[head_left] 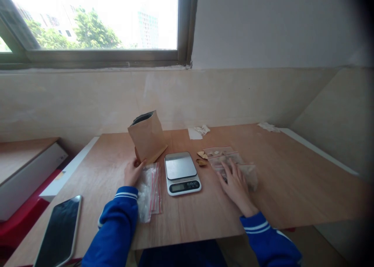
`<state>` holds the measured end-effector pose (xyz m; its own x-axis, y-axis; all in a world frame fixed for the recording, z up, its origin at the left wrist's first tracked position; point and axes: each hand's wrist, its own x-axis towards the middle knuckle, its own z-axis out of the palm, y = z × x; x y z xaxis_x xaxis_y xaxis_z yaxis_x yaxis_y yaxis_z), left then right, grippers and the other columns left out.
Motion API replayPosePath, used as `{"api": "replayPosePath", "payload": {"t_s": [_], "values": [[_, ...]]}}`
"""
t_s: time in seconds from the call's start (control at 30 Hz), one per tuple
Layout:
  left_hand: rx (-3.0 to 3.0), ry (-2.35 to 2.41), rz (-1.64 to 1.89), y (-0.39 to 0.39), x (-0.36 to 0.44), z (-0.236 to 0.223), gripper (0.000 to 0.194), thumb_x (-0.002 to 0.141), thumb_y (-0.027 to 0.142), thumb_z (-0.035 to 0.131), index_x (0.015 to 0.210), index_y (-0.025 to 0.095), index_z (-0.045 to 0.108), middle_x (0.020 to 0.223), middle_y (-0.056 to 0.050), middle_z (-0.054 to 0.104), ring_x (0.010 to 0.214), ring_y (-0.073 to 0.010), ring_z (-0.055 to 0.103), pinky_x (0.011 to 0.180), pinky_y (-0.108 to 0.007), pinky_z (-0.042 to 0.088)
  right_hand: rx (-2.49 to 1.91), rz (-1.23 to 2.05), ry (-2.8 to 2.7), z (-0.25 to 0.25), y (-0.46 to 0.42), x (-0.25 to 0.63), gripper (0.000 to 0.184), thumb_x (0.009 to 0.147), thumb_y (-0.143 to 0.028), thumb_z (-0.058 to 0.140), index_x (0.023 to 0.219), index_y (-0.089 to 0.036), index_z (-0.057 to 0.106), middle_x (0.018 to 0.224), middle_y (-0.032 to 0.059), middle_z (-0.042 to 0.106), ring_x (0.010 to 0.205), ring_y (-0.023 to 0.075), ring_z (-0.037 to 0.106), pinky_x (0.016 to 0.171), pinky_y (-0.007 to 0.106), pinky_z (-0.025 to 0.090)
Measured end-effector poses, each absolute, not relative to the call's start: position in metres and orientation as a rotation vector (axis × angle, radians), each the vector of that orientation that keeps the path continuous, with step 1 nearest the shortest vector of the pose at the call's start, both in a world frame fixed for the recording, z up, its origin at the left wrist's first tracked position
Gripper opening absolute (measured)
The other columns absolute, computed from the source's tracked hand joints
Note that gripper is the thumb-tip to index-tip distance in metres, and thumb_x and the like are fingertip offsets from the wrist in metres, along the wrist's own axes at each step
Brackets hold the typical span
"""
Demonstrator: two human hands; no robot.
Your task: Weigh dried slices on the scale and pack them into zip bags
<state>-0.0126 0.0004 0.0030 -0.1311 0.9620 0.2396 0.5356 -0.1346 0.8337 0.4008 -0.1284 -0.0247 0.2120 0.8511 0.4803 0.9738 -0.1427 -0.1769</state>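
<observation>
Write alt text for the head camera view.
A person's left hand grips an open brown paper bag while the right hand rests on clear plastic zip bags, a small silver digital scale between them on the wooden table.

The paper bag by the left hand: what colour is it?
Plain brown, with a dark lining at its open top: the paper bag, seen in the head view.

Bare tabletop (292, 173) right and front, scale (181, 172) mid-table, paper bag (147, 136) upright left, phone (60, 231) near-left edge
</observation>
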Motion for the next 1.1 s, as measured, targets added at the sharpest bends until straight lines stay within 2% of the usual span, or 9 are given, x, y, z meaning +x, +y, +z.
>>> {"api": "replayPosePath", "payload": {"t_s": [0.13, 0.23, 0.3, 0.37, 0.47, 0.57, 0.77, 0.93, 1.1], "values": [[1.831, 1.707, 1.089, -0.001, -0.014, -0.001, 0.047, 0.079, 0.056, 0.053, 0.102, 0.017, 0.064, 0.094, -0.009, 0.07, 0.086, -0.0245, 0.064, 0.077, -0.033, 0.047, -2.157, -0.359, -1.718, -0.024, -0.113, 0.413, 0.052, 0.093, -0.04, 0.036, 0.136, -0.015, 0.046, 0.143, 0.0173, 0.042, 0.132, 0.0334, 0.038, 0.103, 0.05, 0.036], [1.866, 1.749, 1.075, 0.001, -0.015, -0.007, 0.045, 0.08, 0.053, 0.052, 0.104, 0.016, 0.062, 0.096, -0.009, 0.069, 0.086, -0.0241, 0.063, 0.075, -0.032, 0.047, -2.045, -0.354, -1.937, -0.008, -0.098, 0.412, 0.049, 0.093, -0.033, 0.037, 0.14, -0.021, 0.042, 0.149, 0.0132, 0.035, 0.137, 0.0334, 0.03, 0.106, 0.053, 0.031], [1.901, 1.738, 1.077, 0.003, -0.016, -0.011, 0.042, 0.08, 0.05, 0.052, 0.104, 0.016, 0.061, 0.096, -0.009, 0.069, 0.086, -0.0239, 0.063, 0.076, -0.033, 0.047, -1.852, -0.268, -2.137, -0.001, -0.087, 0.401, 0.05, 0.092, -0.031, 0.038, 0.142, -0.026, 0.038, 0.152, 0.0087, 0.03, 0.141, 0.0296, 0.025, 0.109, 0.049, 0.029], [1.957, 1.718, 1.112, 0.005, -0.017, -0.015, 0.036, 0.081, 0.045, 0.052, 0.102, 0.017, 0.06, 0.094, -0.009, 0.068, 0.085, -0.0237, 0.062, 0.076, -0.034, 0.046, -1.726, -0.151, -2.224, -0.002, -0.074, 0.385, 0.052, 0.092, -0.033, 0.04, 0.143, -0.025, 0.036, 0.153, 0.009, 0.028, 0.141, 0.0272, 0.023, 0.109, 0.045, 0.031], [2.036, 1.718, 1.18, 0.005, -0.018, -0.019, 0.026, 0.08, 0.036, 0.051, 0.096, 0.018, 0.06, 0.088, -0.008, 0.067, 0.083, -0.0243, 0.061, 0.076, -0.036, 0.046, -1.736, -0.066, -2.164, -0.012, -0.054, 0.367, 0.051, 0.092, -0.034, 0.041, 0.14, -0.019, 0.039, 0.147, 0.0145, 0.037, 0.138, 0.0289, 0.029, 0.108, 0.047, 0.032], [2.053, 1.725, 1.201, 0.005, -0.018, -0.02, 0.021, 0.078, 0.029, 0.05, 0.094, 0.018, 0.059, 0.089, -0.008, 0.067, 0.086, -0.0251, 0.06, 0.077, -0.037, 0.046, -1.715, -0.033, -2.118, -0.022, -0.041, 0.364, 0.042, 0.092, -0.027, 0.04, 0.132, -0.018, 0.048, 0.134, 0.0153, 0.051, 0.128, 0.027, 0.044, 0.104, 0.045, 0.037], [2.03, 1.657, 1.208, 0.007, -0.017, -0.021, 0.029, 0.08, 0.032, 0.051, 0.104, 0.019, 0.058, 0.096, -0.007, 0.067, 0.086, -0.0231, 0.062, 0.076, -0.034, 0.047, -1.597, 0.031, -2.005, -0.018, -0.037, 0.37, 0.035, 0.091, -0.014, 0.036, 0.117, -0.018, 0.06, 0.117, 0.0133, 0.059, 0.113, 0.0241, 0.053, 0.099, 0.042, 0.042], [1.932, 1.594, 1.227, 0.011, -0.02, -0.028, 0.033, 0.078, 0.035, 0.054, 0.107, 0.018, 0.057, 0.093, -0.007, 0.067, 0.081, -0.0222, 0.061, 0.07, -0.033, 0.047, -1.403, 0.131, -1.905, 0.01, -0.048, 0.337, 0.038, 0.093, -0.013, 0.033, 0.121, -0.021, 0.058, 0.114, 0.0105, 0.061, 0.107, 0.0213, 0.058, 0.095, 0.039, 0.046], [1.911, 1.556, 1.232, 0.009, -0.018, -0.025, 0.039, 0.078, 0.035, 0.056, 0.113, 0.017, 0.058, 0.094, -0.005, 0.067, 0.074, -0.0192, 0.06, 0.069, -0.031, 0.048, -1.256, 0.173, -2.145, 0.038, -0.055, 0.289, 0.049, 0.091, -0.009, 0.035, 0.137, -0.026, 0.044, 0.122, 0.0081, 0.06, 0.109, 0.0212, 0.057, 0.094, 0.04, 0.046]]}}
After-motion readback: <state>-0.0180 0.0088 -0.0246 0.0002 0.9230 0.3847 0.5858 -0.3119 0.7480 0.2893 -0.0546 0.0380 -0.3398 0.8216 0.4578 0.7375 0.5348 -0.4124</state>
